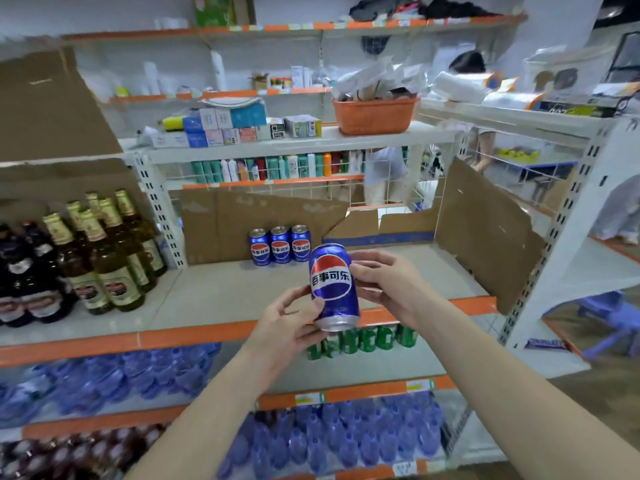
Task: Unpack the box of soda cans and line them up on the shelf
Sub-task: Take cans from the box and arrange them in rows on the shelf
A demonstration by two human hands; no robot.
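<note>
A blue Pepsi can (333, 287) is held upright in front of the shelf (221, 292), a little above its orange front edge. My left hand (287, 323) grips its lower left side and my right hand (384, 282) holds its right side with curled fingers. Three matching blue cans (280, 244) stand in a row at the back of the same shelf, against a brown cardboard sheet (242, 220). The box the cans come from is not in view.
Brown beer bottles (104, 258) and dark bottles (27, 271) fill the shelf's left part. Torn cardboard (485, 230) lines the right side. Green cans (367, 339) and blue water bottles (138, 375) sit on lower shelves. A person stands behind the wire rack.
</note>
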